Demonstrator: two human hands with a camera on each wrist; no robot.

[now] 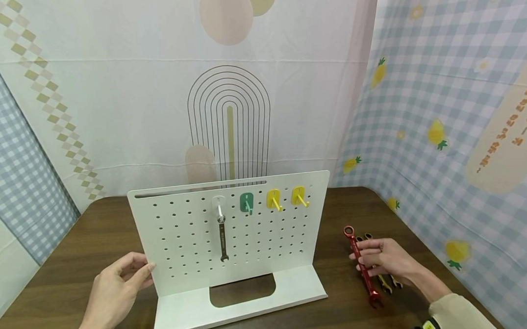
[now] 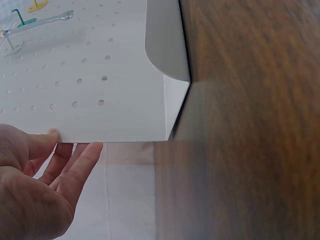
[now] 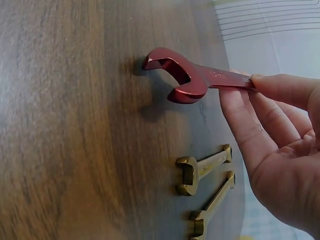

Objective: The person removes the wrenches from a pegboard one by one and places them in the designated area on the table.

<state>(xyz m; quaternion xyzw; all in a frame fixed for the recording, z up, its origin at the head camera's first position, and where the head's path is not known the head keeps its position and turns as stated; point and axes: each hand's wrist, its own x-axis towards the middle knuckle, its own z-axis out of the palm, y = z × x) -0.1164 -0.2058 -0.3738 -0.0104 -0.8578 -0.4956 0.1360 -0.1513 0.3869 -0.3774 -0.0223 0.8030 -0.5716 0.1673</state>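
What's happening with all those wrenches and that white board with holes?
A person is sitting at a brown table. Their left hand rests against the side edge of the white pegboard, which stands upright. One dark wrench already hangs from a white hook on it; the green hook and two yellow hooks hold nothing. Their right hand pinches the red wrench in its fingers, beside two gold wrenches that lie flat on the table.
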